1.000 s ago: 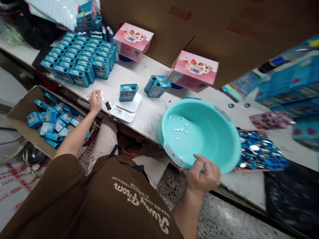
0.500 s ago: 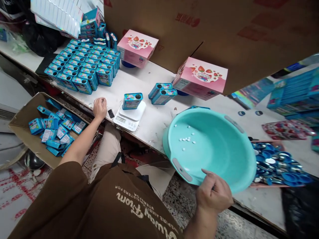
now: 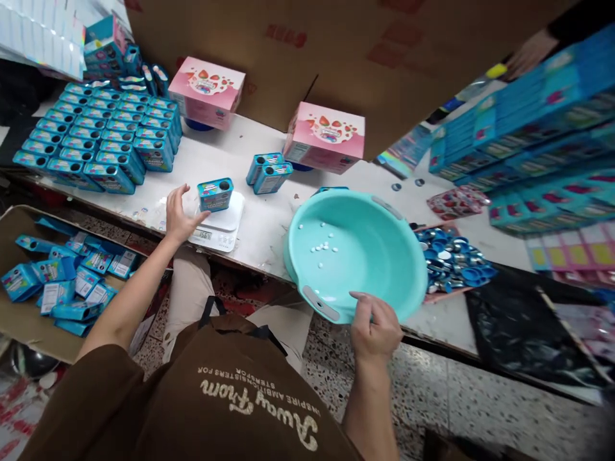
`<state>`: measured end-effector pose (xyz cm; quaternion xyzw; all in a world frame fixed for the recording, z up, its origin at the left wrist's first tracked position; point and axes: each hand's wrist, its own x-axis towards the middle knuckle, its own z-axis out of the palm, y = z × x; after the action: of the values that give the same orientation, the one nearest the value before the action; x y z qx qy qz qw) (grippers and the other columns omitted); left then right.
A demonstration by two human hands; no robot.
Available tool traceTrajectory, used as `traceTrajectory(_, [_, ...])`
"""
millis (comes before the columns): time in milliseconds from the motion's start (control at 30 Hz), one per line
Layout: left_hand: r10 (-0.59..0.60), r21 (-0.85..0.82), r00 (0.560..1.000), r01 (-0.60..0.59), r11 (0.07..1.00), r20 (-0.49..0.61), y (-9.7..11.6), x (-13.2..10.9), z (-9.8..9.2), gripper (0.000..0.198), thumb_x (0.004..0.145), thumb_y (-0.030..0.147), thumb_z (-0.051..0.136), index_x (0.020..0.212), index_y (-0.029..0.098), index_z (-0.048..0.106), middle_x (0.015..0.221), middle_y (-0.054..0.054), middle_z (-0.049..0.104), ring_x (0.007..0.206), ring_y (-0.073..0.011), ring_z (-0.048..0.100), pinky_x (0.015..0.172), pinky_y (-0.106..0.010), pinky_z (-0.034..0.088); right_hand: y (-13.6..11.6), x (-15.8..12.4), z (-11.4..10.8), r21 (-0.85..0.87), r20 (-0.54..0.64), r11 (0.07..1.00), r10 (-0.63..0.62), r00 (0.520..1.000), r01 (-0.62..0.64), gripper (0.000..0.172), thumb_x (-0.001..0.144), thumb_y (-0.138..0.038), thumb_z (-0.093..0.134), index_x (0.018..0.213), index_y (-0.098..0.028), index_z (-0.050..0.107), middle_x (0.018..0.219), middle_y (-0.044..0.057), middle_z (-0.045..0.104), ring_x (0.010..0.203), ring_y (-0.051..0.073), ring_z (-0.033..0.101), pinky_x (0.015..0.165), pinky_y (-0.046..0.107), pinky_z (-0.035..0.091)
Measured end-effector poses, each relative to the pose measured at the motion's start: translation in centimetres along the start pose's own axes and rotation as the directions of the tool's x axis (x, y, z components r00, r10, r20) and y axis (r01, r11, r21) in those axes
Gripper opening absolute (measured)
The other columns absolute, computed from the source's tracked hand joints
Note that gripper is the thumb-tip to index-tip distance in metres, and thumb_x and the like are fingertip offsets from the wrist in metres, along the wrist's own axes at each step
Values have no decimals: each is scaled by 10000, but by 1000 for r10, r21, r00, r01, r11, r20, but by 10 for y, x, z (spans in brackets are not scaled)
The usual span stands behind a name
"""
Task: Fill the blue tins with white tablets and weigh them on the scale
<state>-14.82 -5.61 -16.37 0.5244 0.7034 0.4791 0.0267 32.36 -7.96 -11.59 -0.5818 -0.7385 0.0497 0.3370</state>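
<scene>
My right hand point(image 3: 375, 326) grips the near rim of a tilted turquoise basin point(image 3: 384, 256) that holds several small white tablets point(image 3: 321, 246). My left hand point(image 3: 179, 212) is open, fingers spread, just left of a blue tin point(image 3: 216, 194) standing on a small white scale point(image 3: 218, 224). The hand is close to the tin, but I cannot tell whether it touches it. Two more blue tins point(image 3: 268, 173) lie behind the scale.
Rows of blue tins point(image 3: 96, 137) fill the table's far left. Two pink strawberry boxes point(image 3: 207, 91) point(image 3: 325, 136) stand at the back. A tray of blue and silver lids point(image 3: 451, 262) lies right of the basin. A cardboard box of blue packets point(image 3: 52, 282) sits lower left.
My left hand opened and moved right from the table edge toward the tin on the scale. The basin stayed in my right hand, and my view shifted right.
</scene>
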Motion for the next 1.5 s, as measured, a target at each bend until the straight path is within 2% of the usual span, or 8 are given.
traceTrajectory(233, [-132,-115,987,142,983,88,70,33,19,441,681,463,806,996,203,639,912,-24,697,893,-237,656,896,-373,537,-12,6,4,51,-37,999,-9,999,11,394,997,-326,393,833,-192,725,846,82,754,843,205,683,813,348,487])
traceTrajectory(367, [138,-164,986,-123,979,89,143,53,7,412,731,438,779,1063,230,650,1027,-29,708,964,-238,663,933,-374,532,-15,11,6,69,-104,996,-50,993,58,333,990,-288,446,830,-195,723,857,63,764,844,190,687,793,319,473])
traceTrajectory(500, [400,-193,895,-365,911,198,206,69,23,409,736,406,784,1107,277,669,1129,-39,708,1093,-269,649,1071,-454,469,-17,18,5,81,-184,990,-95,978,111,285,982,-247,482,813,-196,706,837,44,759,814,176,672,776,309,457])
traceTrajectory(667, [490,-200,763,-448,871,422,232,71,70,349,740,405,773,1068,318,694,1086,-33,733,1058,-289,668,1041,-495,492,-17,22,1,132,-224,984,-87,971,119,243,964,-241,524,803,-197,700,856,54,753,818,183,663,763,327,450])
traceTrajectory(933, [478,-239,774,-414,878,415,256,57,90,369,725,380,793,1067,294,685,1081,-31,732,1041,-278,680,987,-471,529,-14,22,-1,155,-188,984,-53,981,83,274,975,-275,511,788,-211,701,887,56,757,832,183,655,775,333,448])
traceTrajectory(1033, [356,-264,858,-270,926,369,248,57,92,432,681,413,823,1050,254,665,1022,-45,723,993,-275,687,959,-463,546,-13,22,-2,153,-182,985,-56,982,84,283,976,-278,507,781,-209,700,887,57,759,832,183,656,776,335,447])
traceTrajectory(1167, [128,-314,938,-22,949,322,200,64,79,532,642,452,842,1064,224,612,1015,-50,702,987,-246,687,919,-419,576,-11,18,-4,147,-175,985,-61,983,88,298,978,-282,499,772,-202,698,873,59,762,824,184,658,782,333,443])
traceTrajectory(1500, [-232,-241,968,249,938,99,60,53,-4,704,535,543,851,1071,201,547,1089,-92,689,1038,-250,682,943,-431,566,-7,5,4,98,-46,995,-5,999,10,363,959,-322,453,719,-210,701,845,57,763,824,192,667,791,340,414])
